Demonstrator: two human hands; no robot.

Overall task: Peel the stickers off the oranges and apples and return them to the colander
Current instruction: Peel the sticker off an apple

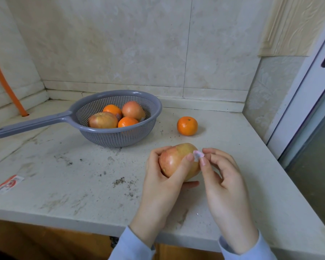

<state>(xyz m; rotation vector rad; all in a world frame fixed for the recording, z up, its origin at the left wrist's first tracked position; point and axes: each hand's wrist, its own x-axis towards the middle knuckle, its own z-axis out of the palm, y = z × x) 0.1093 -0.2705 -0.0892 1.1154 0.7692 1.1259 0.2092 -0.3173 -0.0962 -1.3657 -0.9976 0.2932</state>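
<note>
An apple (174,162) is sitting in the left hand (158,192) just above the near right part of the pale counter (68,184), its long axis tilting up and to the right, the yellow-green end pointing toward the wall. A small pink-and-white sticker (198,154) is standing at the apple's upper right side; the right hand (221,184) is pinching it between thumb and forefinger, those two fingers closing together on it while the other fingers are curling loosely apart, and whether the sticker's lower edge is touching the skin cannot be told. The left hand is wrapping around the apple, thumb lying across the front with its tip just beside the sticker, fingers clamping behind and beneath. Beyond the hands, a single orange (187,126) is resting alone on the counter, well apart from the apple. To its left a grey colander (118,136) is holding two apples and two oranges, its long handle (32,124) pointing left. Dark crumbs and stains are lying scattered over the counter between the colander and the hands. A red-and-white packet (8,184) is lying flat near the left edge, and an orange hose (6,79) is running down the left wall into the counter. Nothing is standing between the held apple and the colander.
</note>
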